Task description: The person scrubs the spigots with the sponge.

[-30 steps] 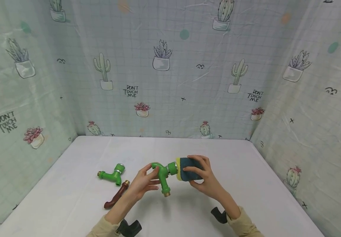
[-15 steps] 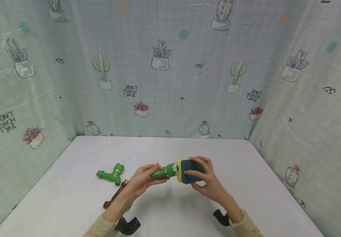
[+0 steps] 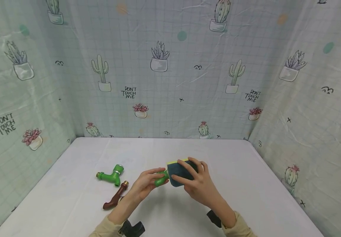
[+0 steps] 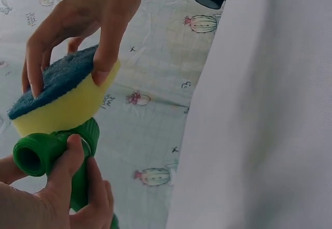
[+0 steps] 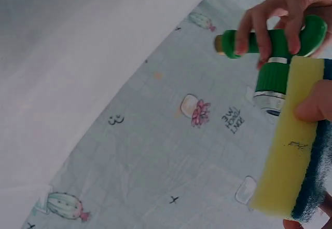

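Note:
A green plastic tap [image 5: 273, 76] with a brass-coloured threaded end is gripped by my left hand [image 3: 146, 184], raised above the table. In the left wrist view the tap's open green spout [image 4: 30, 156] points toward the camera, with the left thumb across its body. My right hand [image 3: 198, 184] holds a yellow and dark blue scouring sponge [image 3: 180, 172], fingers spread on the blue side and thumb on the yellow. The sponge's yellow side [image 4: 67, 107] lies against the tap in the left wrist view. From the head, the sponge hides much of the tap.
On the white table [image 3: 69, 184] to the left lie a second green tap [image 3: 111, 176] and a brown tap-like piece [image 3: 116, 196] with a brass-coloured end. Black wrist-worn devices [image 3: 134, 228] show beside both forearms. Patterned cloth walls [image 3: 170, 121] stand behind and at the sides.
The tap has turned in my left hand, so its spout no longer hangs down in the head view. The sponge has shifted left and tilted over the tap, blue side facing the head camera.

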The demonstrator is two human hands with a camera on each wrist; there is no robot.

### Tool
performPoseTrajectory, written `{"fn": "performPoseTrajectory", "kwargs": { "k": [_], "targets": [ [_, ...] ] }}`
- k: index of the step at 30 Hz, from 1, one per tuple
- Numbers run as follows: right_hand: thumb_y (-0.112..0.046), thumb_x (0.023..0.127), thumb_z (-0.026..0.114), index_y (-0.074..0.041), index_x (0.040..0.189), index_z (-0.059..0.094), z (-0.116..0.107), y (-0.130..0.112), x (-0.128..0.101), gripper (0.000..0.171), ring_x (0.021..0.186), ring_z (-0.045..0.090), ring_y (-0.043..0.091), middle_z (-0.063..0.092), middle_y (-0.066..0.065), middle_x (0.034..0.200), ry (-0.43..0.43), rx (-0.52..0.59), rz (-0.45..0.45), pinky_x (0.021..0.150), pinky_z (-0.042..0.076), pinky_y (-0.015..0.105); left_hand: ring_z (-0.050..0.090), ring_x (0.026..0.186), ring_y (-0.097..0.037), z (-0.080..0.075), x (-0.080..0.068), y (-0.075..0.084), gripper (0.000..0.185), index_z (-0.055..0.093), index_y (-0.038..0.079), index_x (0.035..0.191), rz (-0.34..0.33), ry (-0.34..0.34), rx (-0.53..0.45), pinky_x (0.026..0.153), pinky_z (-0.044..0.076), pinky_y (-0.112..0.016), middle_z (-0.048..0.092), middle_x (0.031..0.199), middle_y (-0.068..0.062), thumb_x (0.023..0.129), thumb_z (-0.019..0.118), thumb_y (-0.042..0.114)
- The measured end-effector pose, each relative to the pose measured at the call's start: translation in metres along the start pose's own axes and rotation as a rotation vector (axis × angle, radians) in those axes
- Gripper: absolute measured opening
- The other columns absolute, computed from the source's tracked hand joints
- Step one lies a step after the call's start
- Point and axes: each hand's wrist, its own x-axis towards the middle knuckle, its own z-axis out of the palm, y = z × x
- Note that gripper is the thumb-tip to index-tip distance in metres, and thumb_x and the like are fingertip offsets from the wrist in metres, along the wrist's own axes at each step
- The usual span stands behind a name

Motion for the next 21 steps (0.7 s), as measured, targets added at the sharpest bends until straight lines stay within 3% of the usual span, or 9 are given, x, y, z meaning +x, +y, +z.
{"fn": "performPoseTrajectory", "kwargs": {
  "k": [3,5,11,15,21],
  "targets": [
    [-0.014,0.056,0.08,-0.039,0.114,0.056,0.0,0.004,-0.005,0.068,0.119,0.035,0.037,0.044,0.008,0.132,0.01,-0.07,-0.01,0.083,0.034,0.047,0.061,0.089,-0.015,0.0,-0.001,0.001,0.047,0.04,-0.011,0.127,0.015,0.001,-0.019,0.084,0.052,-0.033,0.03,0.133,-0.028,0.084,0.055,0.0],
    [-0.014,0.055,0.08,-0.038,0.113,0.057,0.0,0.008,-0.009,0.068,0.118,0.035,0.037,0.045,0.008,0.131,0.02,-0.067,-0.007,0.082,0.033,0.048,0.062,0.087,-0.016,0.0,-0.002,0.002,0.047,0.042,-0.01,0.126,0.037,0.015,-0.014,0.082,0.053,-0.034,0.034,0.13,-0.027,0.082,0.057,-0.002],
    [-0.011,0.057,0.074,-0.033,0.112,0.059,-0.005,0.016,-0.005,0.061,0.115,0.036,0.037,0.045,0.01,0.13,0.027,0.08,0.078,0.081,0.035,0.05,0.06,0.092,-0.02,0.0,-0.003,0.004,0.045,0.046,-0.005,0.125,0.069,0.034,0.023,0.08,0.054,-0.038,0.05,0.119,-0.019,0.083,0.06,0.004],
    [-0.017,0.063,0.071,-0.034,0.117,0.055,-0.007,0.011,0.006,0.059,0.113,0.036,0.031,0.043,0.006,0.133,-0.036,0.181,0.145,0.077,0.039,0.048,0.062,0.09,-0.017,0.001,-0.005,0.003,0.04,0.047,-0.006,0.124,0.131,0.014,0.114,0.076,0.055,-0.04,0.051,0.121,-0.021,0.087,0.055,0.009],
    [-0.023,0.068,0.066,-0.039,0.114,0.056,-0.011,0.009,0.013,0.05,0.102,0.04,0.022,0.05,0.001,0.127,-0.172,0.182,0.213,0.069,0.039,0.036,0.062,0.087,-0.015,0.004,-0.008,0.0,0.032,0.056,0.0,0.115,0.234,0.133,0.224,0.066,0.056,-0.03,0.057,0.115,-0.021,0.084,0.058,0.004]
  ]
}}
